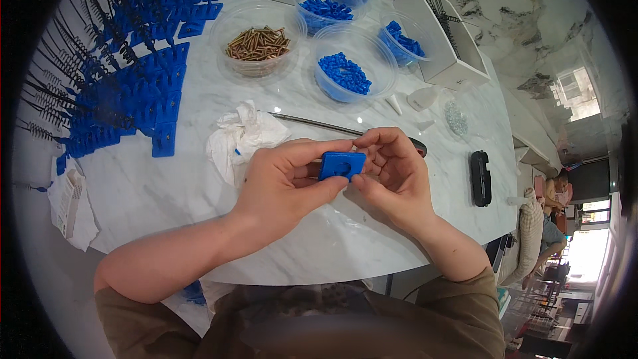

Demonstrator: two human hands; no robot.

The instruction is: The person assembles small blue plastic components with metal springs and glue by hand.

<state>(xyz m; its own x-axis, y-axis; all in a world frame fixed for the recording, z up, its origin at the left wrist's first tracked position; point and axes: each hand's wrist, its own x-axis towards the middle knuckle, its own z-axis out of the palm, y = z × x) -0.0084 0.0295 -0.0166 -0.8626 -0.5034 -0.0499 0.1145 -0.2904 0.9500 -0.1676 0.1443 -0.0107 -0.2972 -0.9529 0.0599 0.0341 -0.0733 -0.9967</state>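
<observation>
A small flat blue plastic piece (pixel 341 165), with a dark recess in its face, is held up above the near part of the table. My left hand (pixel 279 176) pinches it between thumb and fingers from the left. At its right edge my right hand (pixel 397 176) has the thumb against the lower corner, the fingers curled behind and above. Just beyond both hands lies a long screwdriver (pixel 312 121), its dark and red handle partly covered by my right hand. Crumpled white tissue (pixel 249 134) rests left of the shaft.
Clear tubs hold brass-coloured screws (pixel 258 45), small blue beads (pixel 344 73) and blue tubes (pixel 325 8). Blue plates with black springs (pixel 136 93) crowd the left. A white box (pixel 442 36) stands far right, a black case (pixel 480 178) nearer. A person (pixel 555 206) sits at far right.
</observation>
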